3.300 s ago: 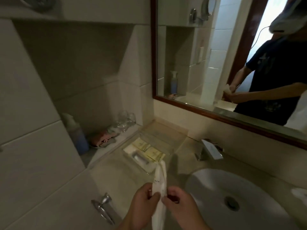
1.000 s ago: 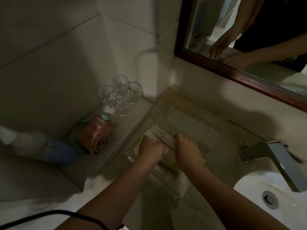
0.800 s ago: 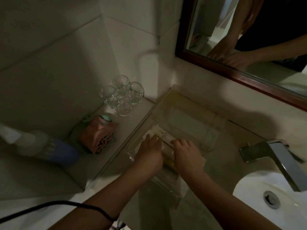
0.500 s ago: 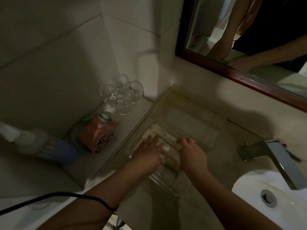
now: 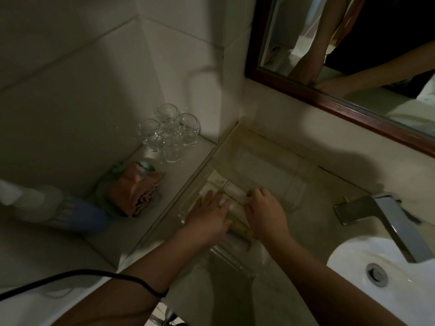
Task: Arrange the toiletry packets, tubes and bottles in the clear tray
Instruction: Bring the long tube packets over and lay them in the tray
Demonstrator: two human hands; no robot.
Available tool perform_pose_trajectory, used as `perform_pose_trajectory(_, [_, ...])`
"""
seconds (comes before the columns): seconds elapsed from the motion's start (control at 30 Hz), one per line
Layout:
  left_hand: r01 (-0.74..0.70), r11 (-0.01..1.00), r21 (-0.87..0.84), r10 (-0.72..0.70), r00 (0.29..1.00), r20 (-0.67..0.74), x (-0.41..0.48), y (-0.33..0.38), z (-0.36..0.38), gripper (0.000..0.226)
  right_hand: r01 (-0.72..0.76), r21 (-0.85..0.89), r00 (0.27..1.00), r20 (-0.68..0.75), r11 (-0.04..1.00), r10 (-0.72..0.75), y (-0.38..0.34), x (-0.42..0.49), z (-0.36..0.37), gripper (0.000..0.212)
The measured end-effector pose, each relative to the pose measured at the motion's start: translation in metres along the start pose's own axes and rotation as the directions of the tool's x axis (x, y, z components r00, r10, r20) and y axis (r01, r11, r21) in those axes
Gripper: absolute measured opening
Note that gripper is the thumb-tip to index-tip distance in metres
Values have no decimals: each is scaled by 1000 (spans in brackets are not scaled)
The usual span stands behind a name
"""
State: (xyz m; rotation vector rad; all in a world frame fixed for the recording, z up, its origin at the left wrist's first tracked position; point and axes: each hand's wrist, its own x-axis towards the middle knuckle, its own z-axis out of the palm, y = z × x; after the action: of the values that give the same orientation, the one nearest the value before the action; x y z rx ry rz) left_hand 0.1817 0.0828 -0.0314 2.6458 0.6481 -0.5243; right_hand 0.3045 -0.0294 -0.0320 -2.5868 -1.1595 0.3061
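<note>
Frame centre: I am pressing my left hand (image 5: 207, 215), fingers straight, on the white packets (image 5: 231, 190) in the clear tray (image 5: 270, 168) to square them; the fingers of my right hand (image 5: 266, 212) are curling at their end, grip unclear.

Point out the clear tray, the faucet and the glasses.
clear tray (image 5: 266, 168): head view, bare far compartment floor.
faucet (image 5: 395, 224): head view, top of spout.
glasses (image 5: 168, 135): head view, middle of the cluster.

Left hand (image 5: 208, 220) flat, right hand (image 5: 267, 216) fingers (image 5: 256, 194) curled
</note>
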Motion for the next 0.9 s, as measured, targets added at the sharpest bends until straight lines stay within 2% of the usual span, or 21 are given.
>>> perform_pose_trajectory(0.07, [0,1000,-21,-2,995,-104,-1,0,-3,56,20,-21,999,-40,1000,-21,7,-14,-5,25])
perform_pose_trajectory(0.13, [-40,999,29,46,976,-213,-1,0,-4,47,-7,-36,1000,-31,999,6,15,-30,-11,34])
perform_pose_trajectory(0.2, [-76,996,37,82,967,-241,3,-3,-3,45,-29,-55,1000,2,998,29,22,-42,-13,38])
perform_pose_trajectory(0.3, [-103,994,27,107,962,-253,4,-6,-3,41,-44,-62,999,16,997,45,29,-52,-12,34])
perform_pose_trajectory(0.37, [-134,990,32,138,960,-244,2,-7,-3,40,-54,-85,998,13,995,55,31,-56,-12,29])
perform_pose_trajectory(0.5, [-124,992,1,123,986,-110,-6,-13,0,49,-98,-111,995,7,989,99,27,-56,-11,22])
perform_pose_trajectory(0.7, [-129,991,-32,129,992,9,-4,-20,-7,57,-161,-122,987,-33,979,158,19,-53,-10,18])
perform_pose_trajectory(0.8, [-140,990,-4,140,990,17,-4,-20,-11,58,-176,-130,984,-36,976,173,16,-55,-10,20])
perform_pose_trajectory(0.9, [-153,986,-67,150,987,-53,-4,-24,-11,54,-200,-87,978,-73,976,194,12,-63,-10,24])
